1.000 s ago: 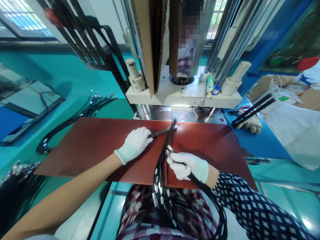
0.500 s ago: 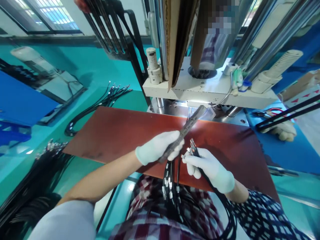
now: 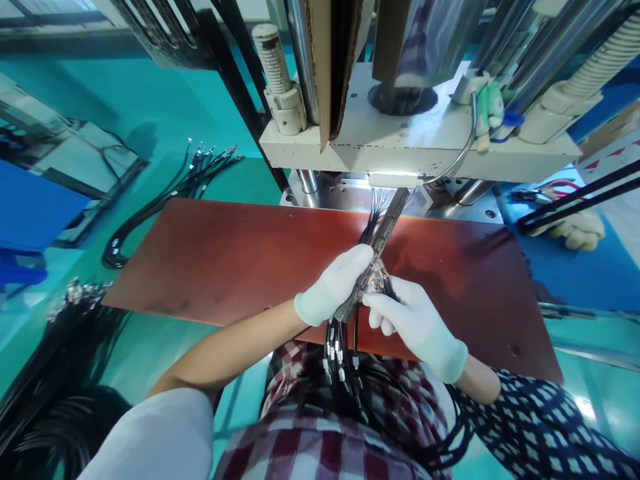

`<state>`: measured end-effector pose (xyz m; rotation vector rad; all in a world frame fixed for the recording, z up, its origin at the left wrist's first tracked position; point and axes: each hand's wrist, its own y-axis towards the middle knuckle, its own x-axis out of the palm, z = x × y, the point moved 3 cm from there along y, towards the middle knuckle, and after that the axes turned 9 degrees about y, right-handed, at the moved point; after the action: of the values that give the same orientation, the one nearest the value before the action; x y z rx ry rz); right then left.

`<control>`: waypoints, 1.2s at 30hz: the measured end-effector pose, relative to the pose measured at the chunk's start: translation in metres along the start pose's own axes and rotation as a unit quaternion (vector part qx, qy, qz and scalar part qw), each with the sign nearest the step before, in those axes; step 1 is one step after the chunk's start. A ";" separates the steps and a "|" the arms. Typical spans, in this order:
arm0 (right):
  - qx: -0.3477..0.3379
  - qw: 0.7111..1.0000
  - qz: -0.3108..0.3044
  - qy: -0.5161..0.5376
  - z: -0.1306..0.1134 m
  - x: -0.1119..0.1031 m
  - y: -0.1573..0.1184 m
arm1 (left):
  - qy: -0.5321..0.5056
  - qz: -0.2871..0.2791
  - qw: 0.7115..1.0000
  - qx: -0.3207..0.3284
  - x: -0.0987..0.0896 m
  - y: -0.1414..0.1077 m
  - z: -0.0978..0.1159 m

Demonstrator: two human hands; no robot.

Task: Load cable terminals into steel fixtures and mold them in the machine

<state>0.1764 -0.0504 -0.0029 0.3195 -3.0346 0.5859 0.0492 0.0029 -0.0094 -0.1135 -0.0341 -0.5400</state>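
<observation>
My left hand (image 3: 340, 280), in a white glove, is closed around a long grey metal bar (image 3: 389, 223) that slants up toward the press. Black cables (image 3: 336, 353) with silver fittings hang below the bar into my lap. My right hand (image 3: 415, 320), also gloved, pinches several black cables near their shiny metal ends (image 3: 379, 279), right beside the bar. Whether those ends touch the bar is hidden by the fingers. Thin wire ends (image 3: 376, 205) show past the bar's left side.
A white press plate (image 3: 330, 157) with metal posts stands over the red-brown board (image 3: 225, 260). Bundles of black cables lie at left, one (image 3: 145, 213) behind the board, another (image 3: 75, 333) nearer. Pliers and a glove (image 3: 580, 227) rest on the blue surface at right.
My right hand has brought the cable ends up against or close to the bar. The bar stands a bit steeper, and the camera view has shifted downward.
</observation>
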 end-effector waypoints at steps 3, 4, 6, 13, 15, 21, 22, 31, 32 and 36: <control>0.006 1.000 0.005 -0.011 0.002 0.001 -0.001 | 0.011 0.016 1.000 0.000 0.001 -0.003 0.002; 0.008 1.000 0.005 -0.010 0.002 0.002 -0.002 | 0.019 0.021 1.000 0.004 0.002 -0.004 0.003; 0.012 1.000 0.008 -0.008 0.002 0.004 -0.002 | 0.040 0.033 0.999 0.014 0.003 -0.006 0.004; 0.018 0.999 0.032 -0.029 0.010 0.006 -0.003 | 0.186 0.082 0.979 0.034 0.006 -0.008 -0.001; 0.020 1.000 0.020 -0.004 0.014 0.005 -0.002 | 0.187 0.068 0.980 0.030 0.006 -0.007 -0.002; -0.004 0.999 -0.041 -0.023 0.015 0.001 -0.006 | 0.116 0.006 0.992 0.037 0.002 -0.004 -0.001; -0.017 0.998 -0.035 -0.043 0.013 -0.001 -0.008 | 0.103 -0.005 0.994 0.033 0.001 -0.004 -0.001; -0.060 0.984 0.101 -0.133 0.007 -0.014 -0.005 | 0.062 -0.054 0.995 0.048 -0.002 -0.006 -0.001; -0.059 0.986 0.096 -0.123 0.006 -0.013 -0.005 | 0.059 -0.053 0.996 0.048 -0.002 -0.006 -0.001; -0.075 0.984 0.087 -0.136 -0.003 -0.012 -0.006 | 0.064 -0.052 0.995 0.061 -0.004 -0.006 0.001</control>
<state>0.1889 -0.0521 0.0012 0.1391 -3.3722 0.3403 0.0428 -0.0001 -0.0080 0.0420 0.0529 -0.6473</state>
